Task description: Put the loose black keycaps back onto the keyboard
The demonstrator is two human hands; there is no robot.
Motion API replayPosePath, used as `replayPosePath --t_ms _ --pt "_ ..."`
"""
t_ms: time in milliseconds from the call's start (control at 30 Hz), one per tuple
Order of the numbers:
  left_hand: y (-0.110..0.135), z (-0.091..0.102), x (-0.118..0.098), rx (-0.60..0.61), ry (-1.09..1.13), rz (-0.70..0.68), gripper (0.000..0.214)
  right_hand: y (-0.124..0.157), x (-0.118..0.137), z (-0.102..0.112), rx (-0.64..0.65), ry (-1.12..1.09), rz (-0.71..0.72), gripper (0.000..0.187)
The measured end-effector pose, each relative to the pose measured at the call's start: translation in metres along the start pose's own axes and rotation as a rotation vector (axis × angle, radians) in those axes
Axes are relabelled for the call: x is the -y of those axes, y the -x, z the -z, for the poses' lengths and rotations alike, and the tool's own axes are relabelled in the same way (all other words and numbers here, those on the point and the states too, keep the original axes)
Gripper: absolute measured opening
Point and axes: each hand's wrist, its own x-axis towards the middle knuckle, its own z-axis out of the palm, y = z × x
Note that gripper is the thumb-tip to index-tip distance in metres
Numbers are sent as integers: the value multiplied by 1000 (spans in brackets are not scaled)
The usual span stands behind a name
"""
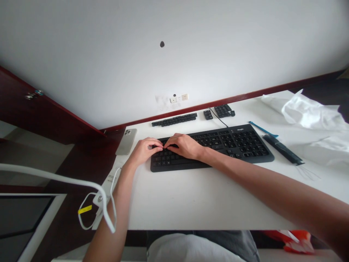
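A black keyboard [234, 143] lies on the white table [196, 196]. Both my hands rest on its left end, fingertips meeting over the upper left keys. My left hand [143, 150] is curled with fingers bent down onto the keys. My right hand [183, 145] reaches across from the right, fingers pressed together at the same spot. What the fingertips pinch is too small to make out. Behind the keyboard lie a row of loose black keycaps [174, 119], a small keycap cluster [208, 114] and a larger block [223, 110].
A phone [126, 141] lies face down at the table's left corner. A blue tool [262, 129] and a black brush-like strip [283, 149] sit right of the keyboard. White plastic wrap [308, 111] is at far right. A white cable [89, 189] hangs at left.
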Motion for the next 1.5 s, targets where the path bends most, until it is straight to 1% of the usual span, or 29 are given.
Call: replayPosePath --t_ms 100,333,633,867,1067,1333,1500 --pt "0 2 -1 10 -4 2 14 0 -1 0 4 -1 2 20" --pt "0 -4 -5 1 -63 30 18 -1 0 0 20 2 -21 16" --pt "1 -3 -12 8 -68 27 12 -2 -1 0 19 -12 -13 12" --pt "1 -2 -15 -12 -78 32 13 -3 2 2 17 -1 -92 13" --pt "0 -2 -13 7 -87 -4 10 -3 1 -2 16 49 -62 13" --pt "2 0 -17 36 -62 -1 8 -3 2 -3 21 69 -35 14" --pt "2 -2 -12 37 -19 25 8 -2 2 -3 24 82 -27 15"
